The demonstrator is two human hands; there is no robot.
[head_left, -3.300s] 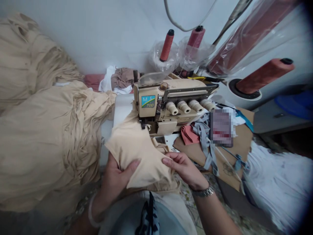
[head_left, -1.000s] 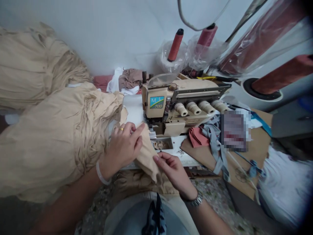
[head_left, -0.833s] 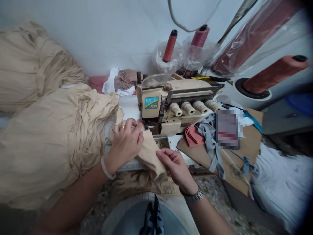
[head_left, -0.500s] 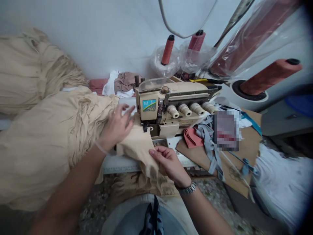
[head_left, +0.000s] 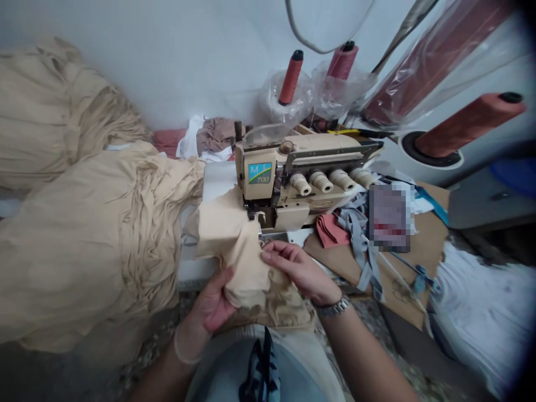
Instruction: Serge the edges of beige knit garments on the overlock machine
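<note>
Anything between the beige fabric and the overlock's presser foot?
Nothing visible. The beige fabric lies on the white machine table and reaches the presser foot of the overlock machine. The left hand is under it, the right hand on top.

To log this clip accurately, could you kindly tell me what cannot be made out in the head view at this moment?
Card: pixelated, so its print is unreadable.
Left hand: fingers hidden behind the beige fabric piece.
Overlock machine: needle too small to see, shaded under its head.
Dark patterned item on the lap: cut off by the bottom edge.
Blue object: cut off by the right edge, and blurred.
</note>
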